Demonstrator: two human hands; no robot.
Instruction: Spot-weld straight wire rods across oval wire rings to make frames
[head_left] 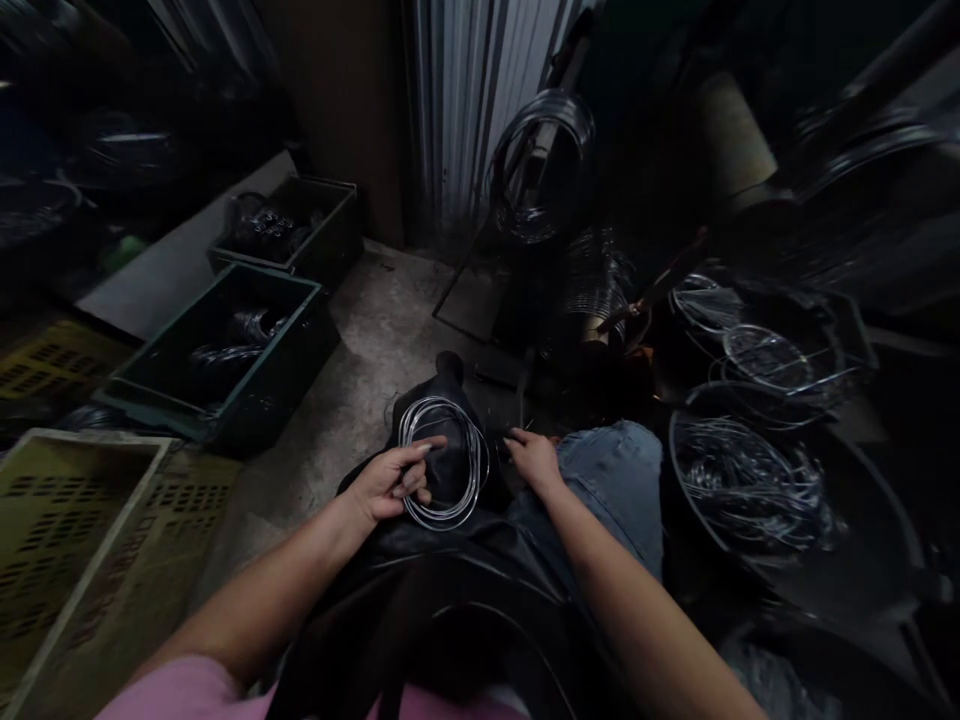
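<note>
My left hand (pixel 394 482) grips the left side of a coil of shiny metal wire (pixel 478 480). Its index finger stretches across the ring while the other fingers curl. The coil lies over the dark apron (pixel 390 545) on my lap. To its right, apart from it, my right hand (pixel 534 460) is by my knee in blue jeans (pixel 615 480). The fingers of that hand are bent and close together; whatever may be between them is too dark to make out.
Green crates (pixel 217 350) with wire coils and a yellow crate (pixel 82 560) stand at left. A large wire coil (pixel 544 165) hangs ahead, near a wire-wound spool (pixel 596 300). At right, a round basin (pixel 862 540) holds tangled wire (pixel 750 485).
</note>
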